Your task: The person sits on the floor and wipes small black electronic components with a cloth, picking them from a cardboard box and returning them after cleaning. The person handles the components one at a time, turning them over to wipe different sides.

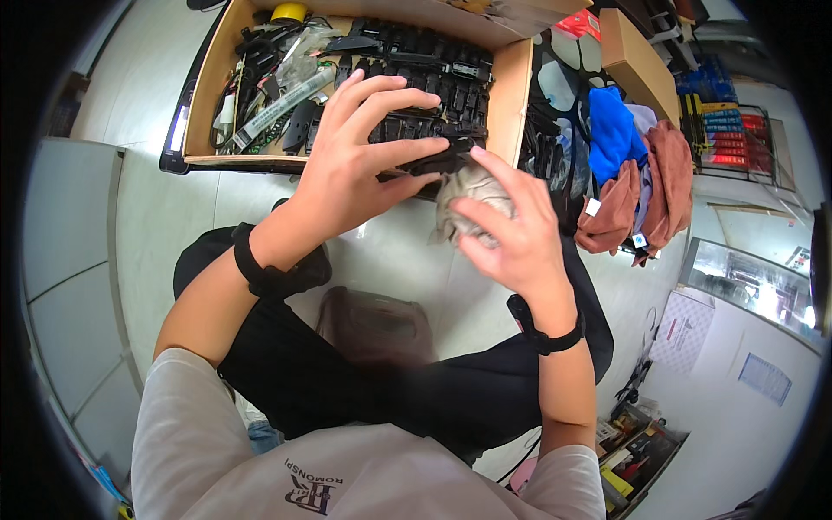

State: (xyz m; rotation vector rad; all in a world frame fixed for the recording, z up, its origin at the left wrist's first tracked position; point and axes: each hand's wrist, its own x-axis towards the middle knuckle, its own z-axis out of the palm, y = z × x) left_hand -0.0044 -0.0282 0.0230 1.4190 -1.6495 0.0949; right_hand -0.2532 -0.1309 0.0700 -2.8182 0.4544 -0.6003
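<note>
My left hand (351, 160) is held over the near side of a cardboard box, its thumb and forefinger pinching a small black part (425, 163) whose exact kind I cannot make out. The other left fingers are spread. A crumpled beige cloth (472, 201) is gripped in my right hand (518, 227). The cloth lies against the right end of the black part, which is partly hidden by fingers. Inside the cardboard box (511, 108), rows of similar black parts (416, 65) fill the right side.
The box's left side holds loose items, a clear-wrapped strip (282, 108) and yellow tape (289, 13). Blue cloth (614, 130) and brown cloth (667, 182) lie to the right. A small stool (373, 325) stands between my legs. Shelves with boxes line the right wall.
</note>
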